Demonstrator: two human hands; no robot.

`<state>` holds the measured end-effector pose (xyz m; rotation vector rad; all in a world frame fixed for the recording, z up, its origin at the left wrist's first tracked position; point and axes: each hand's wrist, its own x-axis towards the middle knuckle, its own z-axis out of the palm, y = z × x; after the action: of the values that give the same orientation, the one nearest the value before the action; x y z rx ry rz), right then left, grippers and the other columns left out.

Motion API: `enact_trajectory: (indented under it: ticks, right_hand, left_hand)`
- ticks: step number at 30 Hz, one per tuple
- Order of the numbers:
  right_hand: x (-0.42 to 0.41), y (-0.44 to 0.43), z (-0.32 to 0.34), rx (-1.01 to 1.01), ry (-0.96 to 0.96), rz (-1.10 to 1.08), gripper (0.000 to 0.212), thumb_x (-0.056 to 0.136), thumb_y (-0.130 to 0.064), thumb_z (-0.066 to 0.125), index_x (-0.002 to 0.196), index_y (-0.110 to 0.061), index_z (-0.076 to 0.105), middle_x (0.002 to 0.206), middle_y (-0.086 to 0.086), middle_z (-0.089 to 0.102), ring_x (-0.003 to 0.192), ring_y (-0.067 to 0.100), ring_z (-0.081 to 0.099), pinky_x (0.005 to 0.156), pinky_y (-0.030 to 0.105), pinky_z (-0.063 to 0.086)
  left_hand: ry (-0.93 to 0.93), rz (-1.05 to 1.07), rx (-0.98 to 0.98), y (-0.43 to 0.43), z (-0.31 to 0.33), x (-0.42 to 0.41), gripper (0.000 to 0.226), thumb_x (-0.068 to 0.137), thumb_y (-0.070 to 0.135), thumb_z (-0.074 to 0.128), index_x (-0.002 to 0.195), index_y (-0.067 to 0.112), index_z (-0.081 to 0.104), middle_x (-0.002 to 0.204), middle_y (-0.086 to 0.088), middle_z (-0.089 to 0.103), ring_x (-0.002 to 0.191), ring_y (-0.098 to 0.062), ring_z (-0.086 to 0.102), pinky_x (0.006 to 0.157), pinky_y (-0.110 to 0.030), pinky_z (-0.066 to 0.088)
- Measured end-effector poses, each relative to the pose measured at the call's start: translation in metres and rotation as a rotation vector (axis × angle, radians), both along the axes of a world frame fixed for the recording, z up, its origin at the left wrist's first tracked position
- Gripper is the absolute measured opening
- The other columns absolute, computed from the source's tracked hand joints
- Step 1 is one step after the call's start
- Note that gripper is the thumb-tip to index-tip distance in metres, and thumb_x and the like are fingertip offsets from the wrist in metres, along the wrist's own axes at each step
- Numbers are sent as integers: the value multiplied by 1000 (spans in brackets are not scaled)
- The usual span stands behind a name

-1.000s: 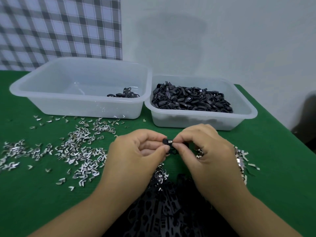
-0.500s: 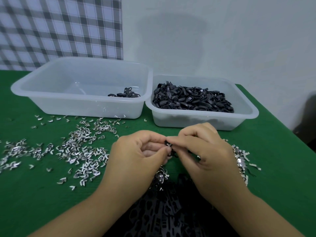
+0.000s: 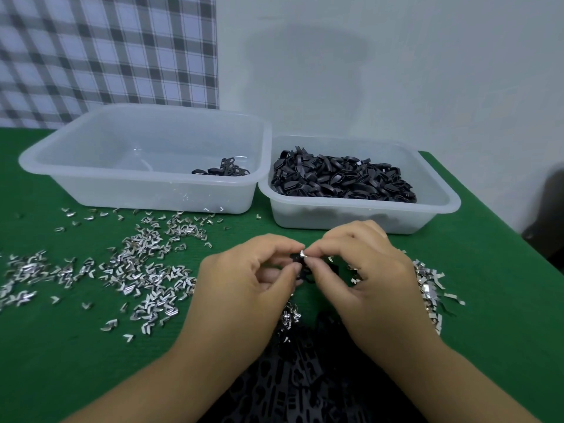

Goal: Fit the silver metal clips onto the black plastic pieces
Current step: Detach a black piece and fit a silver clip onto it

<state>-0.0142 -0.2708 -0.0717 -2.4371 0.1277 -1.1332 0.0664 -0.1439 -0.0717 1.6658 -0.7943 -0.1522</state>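
Covering: green cloth (image 3: 61, 361) | scattered: silver clips (image 3: 146, 270) | behind: white wall (image 3: 396, 71), checked curtain (image 3: 106, 56)

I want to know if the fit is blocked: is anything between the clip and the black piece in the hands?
Nothing visible: the silver clip sits right at the black piece, both pinched between the left hand and right hand.

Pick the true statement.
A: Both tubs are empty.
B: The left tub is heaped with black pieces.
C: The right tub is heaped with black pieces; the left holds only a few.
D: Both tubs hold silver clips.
C: the right tub is piled with black pieces, while the left tub holds only a small cluster by its right wall.
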Motion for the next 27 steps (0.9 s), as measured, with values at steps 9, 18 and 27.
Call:
enact_trajectory:
  ticks: [9,18,27]
  right_hand:
    - [-2,1,2,144,66,30,3,79,-16,64,78,-19,66,80,-13,59,81,9,53,69,11,35]
    - [-2,0,1,7,-13,20,10,83,-21,61,80,-15,67,80,-6,59,80,15,53,69,25,42]
    - [-3,-1,1,-56,-19,-2,12,78,-15,69,89,-14,75,80,-3,64,79,16,56,72,19,44]
  left_hand:
    - [-109,-2,-20,0,-1,1,24,80,5,70,89,26,75,78,4,72,63,-3,70,64,-17,56]
    - [-179,9,-24,1,-2,2,17,81,11,72,83,28,74,74,7,71,62,-4,69,60,-19,56]
    - [-383,102,87,2,2,2,8,77,25,65,78,31,71,63,14,63,63,-2,59,57,-11,43]
